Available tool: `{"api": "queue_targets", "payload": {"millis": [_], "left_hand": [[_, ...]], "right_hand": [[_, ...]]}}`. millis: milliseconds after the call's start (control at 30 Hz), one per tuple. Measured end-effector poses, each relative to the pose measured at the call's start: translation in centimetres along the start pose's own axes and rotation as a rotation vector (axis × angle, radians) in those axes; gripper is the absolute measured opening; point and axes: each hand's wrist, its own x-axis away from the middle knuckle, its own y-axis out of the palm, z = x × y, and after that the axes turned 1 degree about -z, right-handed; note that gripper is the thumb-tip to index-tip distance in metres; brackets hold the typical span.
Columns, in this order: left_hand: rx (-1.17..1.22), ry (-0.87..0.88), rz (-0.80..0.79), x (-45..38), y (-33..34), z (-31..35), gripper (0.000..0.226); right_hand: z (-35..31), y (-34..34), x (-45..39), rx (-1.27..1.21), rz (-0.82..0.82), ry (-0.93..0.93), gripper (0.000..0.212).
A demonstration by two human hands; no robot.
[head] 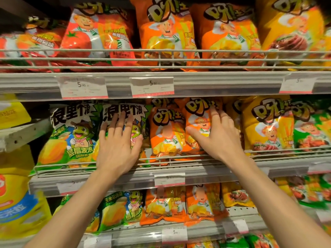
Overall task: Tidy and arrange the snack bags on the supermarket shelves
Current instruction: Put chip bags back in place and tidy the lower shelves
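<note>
We faced three tiers of grey metal shelving, each fronted by a thin wire rail (pixel 161 159) and a plastic price strip. On the middle shelf (pixel 206 171) stood puffy, glossy foil bags, their film crinkled and catching the light. Our left hand (pixel 117 145) lay flat on the green frog bag (pixel 138 133) near the shelf's left end, fingers straight and spread, pressing its face and gripping nothing. A second green frog bag (pixel 71 135) stood just beside it toward the left edge. Our right hand (pixel 219 135) rested on the orange chef bag (pixel 200 127) at the shelf's middle, fingers extended up over the printed lettering, thumb stretched low across the bag's front; it pressed rather than pinched. Another orange chef bag (pixel 164 133) touched it on the left, between our two hands. Toward the right end stood a yellow bag (pixel 266 127) and a green bag (pixel 311 131), the latter blurred.

The wire rail crossed the lower part of every bag, hiding the bottom seams. Above, the top shelf (pixel 215 77) carried what looked like two red tomato bags, two orange ones and a yellow one, though the corners smeared. We counted three white price tags (pixel 152 86) along its front edge. The bottom shelf held more green and orange bags.
</note>
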Motion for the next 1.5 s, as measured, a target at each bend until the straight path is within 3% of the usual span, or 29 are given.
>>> {"api": "queue_targets", "payload": {"millis": [367, 800, 967, 1100, 1233, 1367, 1500], "left_hand": [[0.019, 0.005, 0.023, 0.1, 0.1, 0.0, 0.074], [0.145, -0.010, 0.007, 0.0, -0.6, 0.0, 0.074], [0.507, -0.139, -0.001, 0.1, -2.2, 0.1, 0.066], [0.726, -0.181, 0.131, 0.5, -3.1, 0.8, 0.046], [0.845, -0.204, 0.242, 1.4, -3.8, 1.8, 0.027], [1.132, -0.373, 0.115, 1.4, -4.9, 2.6, 0.014], [1.262, -0.534, -0.017, 1.3, -5.5, 3.4, 0.011]], "right_hand": [[2.8, 2.1, 0.4, 0.136, 0.008, -0.103, 0.074], [3.4, 3.8, 0.5, 0.127, 0.029, -0.057, 0.080], [3.3, 2.9, 0.9, -0.088, 0.085, -0.040, 0.075], [3.0, 1.9, 2.2, -0.382, 0.185, 0.012, 0.050], [2.0, 1.0, 4.0, -0.474, 0.216, 0.030, 0.029], [0.9, -0.5, 5.0, -0.590, 0.127, 0.134, 0.017], [0.2, -2.1, 5.4, -0.795, 0.020, 0.347, 0.010]]}}
